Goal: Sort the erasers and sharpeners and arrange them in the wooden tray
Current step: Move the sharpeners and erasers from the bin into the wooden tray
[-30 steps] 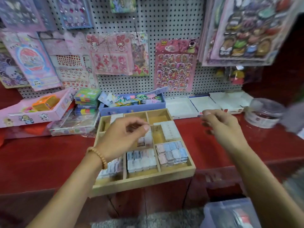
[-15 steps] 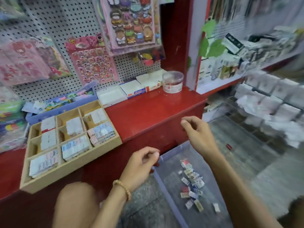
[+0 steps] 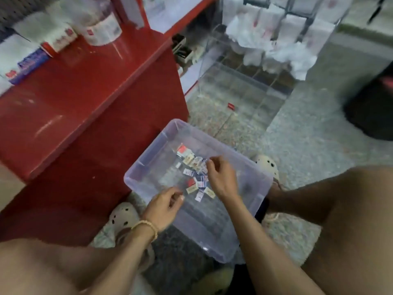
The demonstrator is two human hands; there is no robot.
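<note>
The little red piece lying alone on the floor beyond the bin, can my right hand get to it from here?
Probably not without leaning forward. The right hand is down in the clear bin over the loose erasers; the red piece lies past the bin's far rim. Nothing blocks the way.

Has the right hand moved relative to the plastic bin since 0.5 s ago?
Yes. The right hand has come down from above the bin's far edge, by the red counter, into the bin, over the loose erasers.

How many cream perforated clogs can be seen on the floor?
2: one clog left of the clear bin, near the left wrist; the other clog behind the bin's right edge, partly hidden.
</note>
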